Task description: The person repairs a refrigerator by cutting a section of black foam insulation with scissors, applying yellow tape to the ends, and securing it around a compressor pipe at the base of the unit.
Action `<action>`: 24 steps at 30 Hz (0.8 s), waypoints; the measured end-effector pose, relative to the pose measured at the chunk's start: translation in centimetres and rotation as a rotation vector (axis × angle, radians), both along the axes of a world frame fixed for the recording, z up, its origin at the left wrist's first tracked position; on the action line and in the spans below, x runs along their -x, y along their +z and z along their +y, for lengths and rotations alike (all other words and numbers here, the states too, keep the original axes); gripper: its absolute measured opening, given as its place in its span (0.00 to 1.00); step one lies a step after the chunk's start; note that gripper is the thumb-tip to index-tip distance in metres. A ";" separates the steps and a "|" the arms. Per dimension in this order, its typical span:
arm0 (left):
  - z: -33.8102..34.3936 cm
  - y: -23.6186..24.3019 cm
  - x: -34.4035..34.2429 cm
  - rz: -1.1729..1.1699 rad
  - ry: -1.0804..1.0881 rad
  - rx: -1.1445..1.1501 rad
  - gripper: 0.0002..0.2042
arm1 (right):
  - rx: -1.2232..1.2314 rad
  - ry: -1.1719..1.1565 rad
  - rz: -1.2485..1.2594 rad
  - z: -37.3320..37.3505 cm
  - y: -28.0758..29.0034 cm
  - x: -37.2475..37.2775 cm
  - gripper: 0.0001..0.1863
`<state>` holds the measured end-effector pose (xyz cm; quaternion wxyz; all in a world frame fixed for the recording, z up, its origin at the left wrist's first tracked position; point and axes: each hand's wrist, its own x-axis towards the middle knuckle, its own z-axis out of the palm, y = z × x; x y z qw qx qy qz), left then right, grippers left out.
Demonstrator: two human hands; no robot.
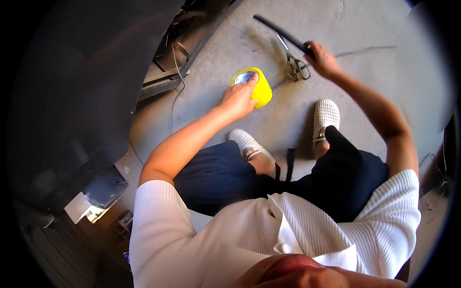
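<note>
My left hand is closed on a wide roll of bright yellow tape, with the fingers at its open core. Further right and a little farther away, my right hand grips one end of a long, slim black bar. The bar slants up and to the left from my fist; what it belongs to does not show. A pair of scissors with dark handles is on the floor just beyond my feet, its blades reaching toward the bar, close to my right hand.
A thin grey cable runs over the concrete floor on the right. Another cable hangs by a metal frame on the left, next to a large dark panel. My white shoes stand near the scissors.
</note>
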<state>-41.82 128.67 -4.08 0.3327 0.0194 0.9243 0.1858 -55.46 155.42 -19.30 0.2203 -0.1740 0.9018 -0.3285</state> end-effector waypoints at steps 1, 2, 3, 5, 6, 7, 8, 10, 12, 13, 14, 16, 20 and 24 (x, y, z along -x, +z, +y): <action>-0.2 0.1 -0.4 -0.019 0.001 0.020 0.37 | 0.039 -0.029 0.071 0.1 -0.3 0.3 0.20; -0.4 -0.2 -0.6 -0.044 0.018 0.049 0.35 | 0.073 -0.038 0.181 0.6 -1.0 0.7 0.20; -0.6 -0.4 -0.9 -0.070 0.045 0.081 0.33 | 0.072 -0.063 0.162 0.8 -1.0 1.1 0.20; -0.5 -1.0 -1.5 -0.055 0.045 0.116 0.30 | 0.024 -0.130 0.246 2.0 -1.9 1.6 0.19; -0.6 -1.5 -1.9 -0.018 0.018 0.116 0.28 | 0.019 -0.165 0.279 2.7 -2.5 1.4 0.19; -0.8 -2.1 -2.4 0.015 -0.007 0.117 0.26 | 0.017 -0.197 0.308 3.2 -3.2 1.0 0.19; -0.9 -2.6 -2.7 0.060 -0.044 0.102 0.24 | 0.012 -0.227 0.337 3.5 -3.8 0.7 0.18; -1.0 -4.0 -2.9 0.152 -0.114 0.066 0.22 | -0.018 -0.154 0.434 3.3 -4.4 0.9 0.20; -1.1 -4.8 -3.1 0.184 -0.146 0.055 0.21 | 0.013 -0.101 0.506 2.9 -3.9 1.4 0.20; -1.0 -5.1 -3.1 0.198 -0.160 0.047 0.21 | 0.045 -0.130 0.401 2.1 -1.4 1.3 0.19; -0.9 -5.2 -3.1 0.176 -0.165 0.069 0.20 | 0.081 -0.154 0.299 0.9 1.6 1.1 0.18; -0.5 -5.9 -2.1 0.148 -0.195 0.089 0.19 | 0.146 -0.217 0.385 -0.2 1.5 1.0 0.12; -0.2 -7.8 -1.2 0.130 -0.234 0.133 0.17 | 0.393 -0.098 0.305 -2.5 -0.5 0.2 0.18; 0.7 -9.0 -1.6 0.207 -0.275 0.166 0.16 | 0.474 0.065 0.065 -3.5 -0.5 -1.0 0.11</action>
